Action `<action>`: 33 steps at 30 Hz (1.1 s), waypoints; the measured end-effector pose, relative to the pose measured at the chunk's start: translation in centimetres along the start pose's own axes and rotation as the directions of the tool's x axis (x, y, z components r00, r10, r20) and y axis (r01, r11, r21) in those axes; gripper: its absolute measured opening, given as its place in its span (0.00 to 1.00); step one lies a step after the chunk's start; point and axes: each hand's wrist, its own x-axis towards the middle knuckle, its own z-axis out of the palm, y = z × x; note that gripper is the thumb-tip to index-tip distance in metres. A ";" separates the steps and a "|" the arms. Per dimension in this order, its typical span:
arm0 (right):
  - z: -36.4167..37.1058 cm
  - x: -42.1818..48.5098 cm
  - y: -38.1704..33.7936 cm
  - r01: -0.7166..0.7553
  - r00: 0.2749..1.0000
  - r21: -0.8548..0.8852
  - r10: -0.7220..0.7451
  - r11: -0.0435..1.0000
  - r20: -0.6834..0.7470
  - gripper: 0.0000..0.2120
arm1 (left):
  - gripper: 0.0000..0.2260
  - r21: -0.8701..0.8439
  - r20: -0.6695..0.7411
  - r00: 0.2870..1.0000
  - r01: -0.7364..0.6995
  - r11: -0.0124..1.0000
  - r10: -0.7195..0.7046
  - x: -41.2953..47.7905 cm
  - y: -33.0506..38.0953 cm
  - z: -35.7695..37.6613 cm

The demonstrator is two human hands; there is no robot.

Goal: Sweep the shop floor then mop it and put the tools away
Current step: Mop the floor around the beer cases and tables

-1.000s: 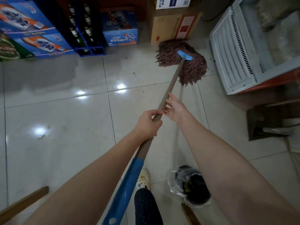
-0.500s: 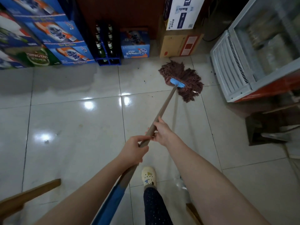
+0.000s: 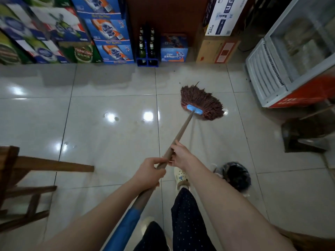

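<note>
Holding the mop handle (image 3: 178, 136) with both fists, my left hand (image 3: 148, 173) just behind my right hand (image 3: 183, 156), I rest the brown mop head (image 3: 201, 100) on the shiny floor (image 3: 108, 134).

Open tiles (image 3: 112, 127) left of the mop (image 3: 202, 102) — freezer (image 3: 290, 69) right, boxes (image 3: 108, 38) ahead, stool (image 3: 27, 178) left.

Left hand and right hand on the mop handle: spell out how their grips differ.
The left hand grips the mop handle lower, nearer the body; the right hand grips just above, nearer the mop head. The left hand wraps it from the left side, the right hand from the right. Both hold the wooden part, close together.
</note>
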 end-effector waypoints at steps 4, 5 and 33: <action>2.0 -2.9 5.2 -0.032 0.999 -0.001 0.032 0.999 0.016 0.26 | 0.20 0.034 -0.015 1.000 0.007 0.999 -0.007 -5.0 -4.1 -0.1; 2.4 -3.6 6.1 -0.037 0.999 -0.002 0.038 0.999 0.021 0.26 | 0.20 0.037 -0.018 1.000 0.011 0.999 -0.010 -5.8 -4.8 -0.1; -6.3 4.9 -7.6 -0.007 1.000 -0.056 0.007 0.998 -0.016 0.24 | 0.18 -0.031 -0.015 0.999 0.038 0.999 -0.039 7.3 7.8 3.9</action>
